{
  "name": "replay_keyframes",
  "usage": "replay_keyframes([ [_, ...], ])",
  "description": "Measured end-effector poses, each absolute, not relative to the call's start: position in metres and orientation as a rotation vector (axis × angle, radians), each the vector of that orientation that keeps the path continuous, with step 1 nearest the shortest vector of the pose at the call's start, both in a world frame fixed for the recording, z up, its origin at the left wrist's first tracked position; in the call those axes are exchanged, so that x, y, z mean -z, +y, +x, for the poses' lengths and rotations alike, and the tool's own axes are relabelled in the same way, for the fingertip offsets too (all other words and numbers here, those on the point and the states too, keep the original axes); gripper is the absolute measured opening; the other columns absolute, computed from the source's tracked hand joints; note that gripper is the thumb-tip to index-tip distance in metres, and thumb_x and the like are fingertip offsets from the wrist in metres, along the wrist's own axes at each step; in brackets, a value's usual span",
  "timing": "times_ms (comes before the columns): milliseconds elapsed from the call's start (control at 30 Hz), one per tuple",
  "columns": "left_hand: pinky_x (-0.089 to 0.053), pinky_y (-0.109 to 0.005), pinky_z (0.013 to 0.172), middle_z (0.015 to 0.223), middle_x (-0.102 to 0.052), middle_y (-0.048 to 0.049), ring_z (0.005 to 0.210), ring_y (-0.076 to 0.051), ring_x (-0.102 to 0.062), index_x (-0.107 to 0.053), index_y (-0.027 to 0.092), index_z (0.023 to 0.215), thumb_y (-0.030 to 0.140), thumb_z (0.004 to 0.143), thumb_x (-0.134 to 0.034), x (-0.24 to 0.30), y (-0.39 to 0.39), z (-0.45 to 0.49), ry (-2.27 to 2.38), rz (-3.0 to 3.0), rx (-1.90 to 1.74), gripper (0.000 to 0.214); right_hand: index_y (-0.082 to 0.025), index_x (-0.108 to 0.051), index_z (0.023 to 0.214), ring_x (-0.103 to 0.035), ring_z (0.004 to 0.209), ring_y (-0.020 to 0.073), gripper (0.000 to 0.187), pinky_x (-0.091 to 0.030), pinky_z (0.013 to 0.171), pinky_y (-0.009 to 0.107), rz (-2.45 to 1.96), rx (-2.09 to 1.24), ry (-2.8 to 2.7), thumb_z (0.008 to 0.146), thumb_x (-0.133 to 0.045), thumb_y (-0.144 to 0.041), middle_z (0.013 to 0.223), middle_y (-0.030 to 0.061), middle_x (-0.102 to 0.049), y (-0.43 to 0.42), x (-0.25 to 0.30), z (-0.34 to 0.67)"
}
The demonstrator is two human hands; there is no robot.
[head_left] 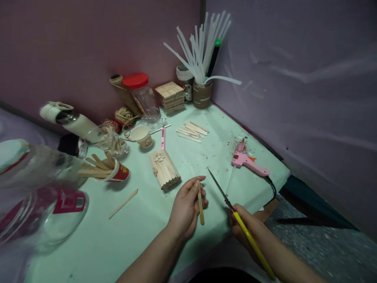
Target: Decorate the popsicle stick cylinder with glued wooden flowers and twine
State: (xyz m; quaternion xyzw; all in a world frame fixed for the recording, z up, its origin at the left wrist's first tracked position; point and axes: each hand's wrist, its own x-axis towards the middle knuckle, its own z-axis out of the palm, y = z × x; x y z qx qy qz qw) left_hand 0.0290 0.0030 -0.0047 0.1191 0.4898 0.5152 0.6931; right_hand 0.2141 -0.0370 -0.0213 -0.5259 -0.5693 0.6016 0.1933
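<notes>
Your left hand (184, 206) grips a wooden stick (200, 204) between thumb and fingers over the near part of the pale green table (141, 239), one end of it pointing towards you. Your right hand (247, 220) is closed around a yellow-handled cutter (247, 233), its narrow metal tip directed away from you and apart from the stick. Beyond your left hand lies a stick-built piece (165, 171) bearing a flower-shaped ornament (160, 157); well to its right rests a pink glue gun (249, 162). At left, a single pointed stick (123, 203) lies near a red cup (121, 173) of sticks
</notes>
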Motion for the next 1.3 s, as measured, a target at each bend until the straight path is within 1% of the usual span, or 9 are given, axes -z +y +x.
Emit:
replay_keyframes([
  [133,-0.029,-0.016,0.045,0.067,-0.055,0.002,0.053,-0.006,-0.042,-0.064,0.015,0.108,0.036,0.077,-0.076,0.005,0.001,0.029,1.068,0.306,-1.134,0.04,-0.023,-0.046,0.085,-0.041,0.064,0.015,0.019,-0.037,0.06,0.028,-1.506,-1.649,-1.658,0.084,-0.055,-0.04,0.072,-0.002,-0.05,-0.039,0.025,0.213],
  [267,-0.036,-0.017,0.051,0.069,-0.061,-0.0005,0.056,-0.006,-0.047,-0.063,0.014,0.093,0.032,0.075,-0.078,0.005,0.001,0.028,1.08,0.302,-1.183,0.03,-0.023,-0.044,0.084,-0.041,0.065,0.0156,0.016,-0.037,0.061,0.029,-1.553,-1.628,-1.694,0.084,-0.052,-0.037,0.073,-0.0022,-0.049,-0.039,0.025,0.211],
  [333,-0.041,-0.018,0.055,0.072,-0.062,-0.0016,0.06,-0.007,-0.051,-0.064,0.013,0.088,0.033,0.072,-0.081,0.005,0.001,0.028,1.087,0.301,-1.171,0.03,-0.024,-0.042,0.083,-0.043,0.067,0.0164,0.016,-0.038,0.062,0.029,-1.593,-1.627,-1.709,0.083,-0.053,-0.036,0.074,-0.0017,-0.05,-0.037,0.022,0.21],
  [433,-0.051,-0.023,0.069,0.073,-0.061,-0.0004,0.066,-0.009,-0.056,-0.067,0.012,0.084,0.037,0.066,-0.085,0.005,0.0,0.029,1.112,0.29,-1.137,0.035,-0.024,-0.041,0.085,-0.047,0.07,0.018,0.018,-0.038,0.066,0.031,-1.69,-1.624,-1.75,0.078,-0.056,-0.031,0.078,-0.0001,-0.053,-0.035,0.013,0.207],
  [500,-0.053,-0.026,0.075,0.073,-0.06,0.0001,0.068,-0.009,-0.058,-0.069,0.012,0.081,0.037,0.062,-0.088,0.006,-0.001,0.029,1.135,0.299,-1.127,0.036,-0.024,-0.04,0.086,-0.049,0.07,0.0182,0.021,-0.037,0.066,0.03,-1.774,-1.602,-1.799,0.076,-0.058,-0.026,0.078,-0.0005,-0.054,-0.034,0.006,0.205],
  [700,-0.046,-0.017,0.06,0.069,-0.062,0.0012,0.064,-0.008,-0.057,-0.069,0.015,0.076,0.033,0.058,-0.09,0.007,-0.002,0.03,1.19,0.397,-1.157,0.032,-0.026,-0.037,0.09,-0.053,0.071,0.0187,0.028,-0.035,0.064,0.028,-1.869,-1.567,-1.897,0.076,-0.061,-0.024,0.078,-0.0016,-0.055,-0.034,-0.006,0.201],
  [1000,-0.055,-0.027,0.071,0.076,-0.065,-0.0001,0.064,-0.01,-0.062,-0.068,0.014,0.077,0.031,0.057,-0.089,0.0,-0.002,0.031,1.172,0.296,-1.072,0.034,-0.026,-0.038,0.091,-0.053,0.071,0.0197,0.028,-0.034,0.064,0.029,-1.89,-1.542,-1.931,0.075,-0.061,-0.026,0.078,-0.0011,-0.056,-0.037,-0.006,0.202],
  [1167,-0.049,-0.022,0.064,0.068,-0.064,-0.0006,0.063,-0.011,-0.06,-0.067,0.014,0.074,0.032,0.06,-0.087,0.004,-0.004,0.03,1.189,0.39,-1.058,0.03,-0.026,-0.039,0.092,-0.055,0.07,0.0201,0.029,-0.034,0.064,0.029,-1.899,-1.543,-1.934,0.075,-0.063,-0.027,0.078,-0.0004,-0.058,-0.037,-0.007,0.202],
  [1300,-0.045,-0.022,0.06,0.069,-0.064,-0.0007,0.063,-0.01,-0.057,-0.067,0.014,0.074,0.031,0.064,-0.084,0.006,-0.005,0.029,1.187,0.48,-1.042,0.026,-0.026,-0.04,0.092,-0.055,0.07,0.0203,0.029,-0.034,0.064,0.029,-1.863,-1.51,-1.941,0.076,-0.063,-0.028,0.078,0.0001,-0.059,-0.038,-0.006,0.203],
])
